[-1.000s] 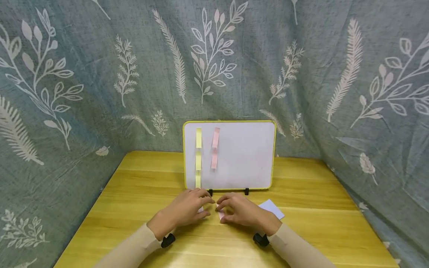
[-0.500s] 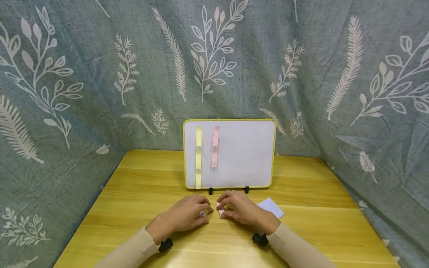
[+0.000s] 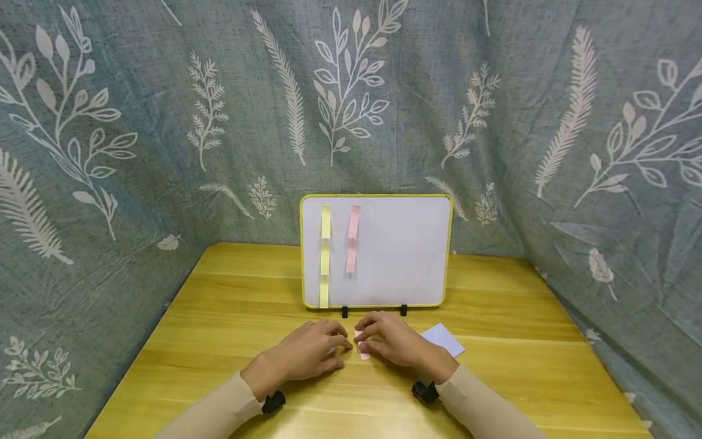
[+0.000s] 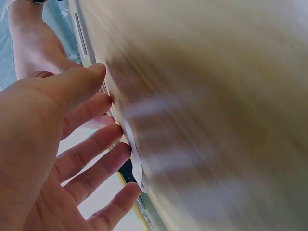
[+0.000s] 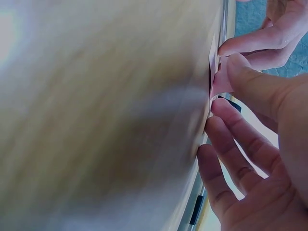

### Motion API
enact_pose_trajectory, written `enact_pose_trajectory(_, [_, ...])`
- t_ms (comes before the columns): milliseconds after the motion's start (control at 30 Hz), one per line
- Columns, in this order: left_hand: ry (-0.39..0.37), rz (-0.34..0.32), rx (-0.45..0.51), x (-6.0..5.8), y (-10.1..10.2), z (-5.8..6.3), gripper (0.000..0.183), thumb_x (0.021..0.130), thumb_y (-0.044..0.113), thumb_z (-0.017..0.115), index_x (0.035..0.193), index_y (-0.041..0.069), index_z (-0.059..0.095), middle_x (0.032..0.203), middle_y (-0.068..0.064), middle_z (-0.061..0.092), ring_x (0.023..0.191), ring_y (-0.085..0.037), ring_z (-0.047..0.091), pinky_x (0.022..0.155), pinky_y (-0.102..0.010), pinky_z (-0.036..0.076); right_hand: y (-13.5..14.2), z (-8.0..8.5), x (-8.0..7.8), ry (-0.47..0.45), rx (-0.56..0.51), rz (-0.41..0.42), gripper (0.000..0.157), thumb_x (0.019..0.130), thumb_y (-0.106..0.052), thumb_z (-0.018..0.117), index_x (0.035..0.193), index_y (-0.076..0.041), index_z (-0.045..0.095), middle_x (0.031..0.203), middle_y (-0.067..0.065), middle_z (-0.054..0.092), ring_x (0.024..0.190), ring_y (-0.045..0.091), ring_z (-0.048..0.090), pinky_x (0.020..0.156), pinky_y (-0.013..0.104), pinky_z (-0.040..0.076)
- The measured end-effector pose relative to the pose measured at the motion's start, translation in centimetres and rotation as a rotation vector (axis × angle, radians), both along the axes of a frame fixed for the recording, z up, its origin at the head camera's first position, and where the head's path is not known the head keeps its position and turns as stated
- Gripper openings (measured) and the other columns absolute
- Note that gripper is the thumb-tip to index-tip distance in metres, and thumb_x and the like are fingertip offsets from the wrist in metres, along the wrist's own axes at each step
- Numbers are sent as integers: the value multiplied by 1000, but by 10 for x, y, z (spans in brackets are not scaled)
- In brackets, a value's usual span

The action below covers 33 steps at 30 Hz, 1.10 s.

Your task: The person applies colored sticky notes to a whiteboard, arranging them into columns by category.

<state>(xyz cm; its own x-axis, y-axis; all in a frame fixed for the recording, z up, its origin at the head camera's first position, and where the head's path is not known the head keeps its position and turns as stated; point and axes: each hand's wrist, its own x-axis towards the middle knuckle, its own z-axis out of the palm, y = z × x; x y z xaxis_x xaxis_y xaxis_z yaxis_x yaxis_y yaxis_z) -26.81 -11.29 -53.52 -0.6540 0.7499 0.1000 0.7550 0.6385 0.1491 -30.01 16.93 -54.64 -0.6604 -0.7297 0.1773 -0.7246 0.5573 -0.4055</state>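
In the head view my right hand (image 3: 397, 342) is low over the table before the whiteboard, pinching a narrow pink sticky note (image 3: 364, 354). The right wrist view shows the pink sticky note (image 5: 222, 82) lifted between thumb and index finger, the other fingertips on the tabletop. My left hand (image 3: 304, 352) lies just to the left, its fingers loosely bent and fingertips down at the table. Beneath those fingers is a thin white piece (image 4: 132, 144), seen edge-on and mostly covered; its kind is unclear. A small gap separates the two hands.
Behind the hands a yellow-framed whiteboard (image 3: 400, 256) stands on black feet (image 3: 403, 310). Several yellow sticky notes (image 3: 325, 257) run down its left side, with two pink ones (image 3: 353, 222) beside them. A pale card (image 3: 445, 339) lies partly behind my right wrist.
Both hands stay near the same spot. My left hand has drawn slightly toward me. My right thumb has shifted up the pink sticky note, and its lower end now shows below the thumb.
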Motion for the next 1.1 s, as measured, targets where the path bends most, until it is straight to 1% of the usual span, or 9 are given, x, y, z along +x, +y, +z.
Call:
enact_pose_trajectory(200, [-20,-18,9,-1,3,2,40,113,40,80,152,28,78,153,0,73,139,-21,70,112,-49,63,0,0,-3,-1,-53,7,16,114,-15,77,121,-12,91,136,7,83,129,28,79,113,49,66])
enact_pose_trajectory(333, [-30,-27,2,-1,7,3,44,113,41,79,156,34,75,158,-1,70,145,-22,68,114,-50,61,0,1,-3,-49,-83,-10,18,115,-13,75,122,-9,91,136,6,84,129,28,80,112,48,67])
enact_pose_trajectory(433, [-28,-37,-9,0,9,4,45,113,42,79,157,40,73,161,-1,68,148,-22,65,116,-51,61,0,2,-3,-90,-93,-31,19,116,-14,73,124,-9,90,135,4,85,128,27,81,112,47,67])
enact_pose_trajectory(567, [-32,-53,-32,1,10,3,46,115,44,76,161,43,70,167,-2,65,152,-23,63,119,-54,60,0,2,-3,-123,-103,-54,20,117,-16,73,125,-11,90,131,2,86,126,24,81,110,44,68])
enact_pose_trajectory(733, [-49,-56,-72,2,11,3,47,117,46,72,164,44,67,176,-1,59,159,-27,59,122,-59,58,0,1,-2,-148,-130,-82,19,116,-19,74,123,-14,91,127,-1,86,120,20,82,103,37,69])
enact_pose_trajectory(967, [-49,-54,-86,3,11,6,51,116,48,72,167,44,65,179,-1,57,161,-29,58,123,-62,58,1,1,-2,-166,-184,-125,11,112,-20,81,115,-16,90,116,-3,87,104,12,82,91,28,69])
enact_pose_trajectory(1100, [-51,-50,-98,2,11,5,53,117,49,71,169,44,62,180,-1,56,162,-28,57,124,-61,58,2,1,-2,-180,-194,-153,8,111,-21,84,115,-18,90,113,-3,87,97,8,80,86,26,67])
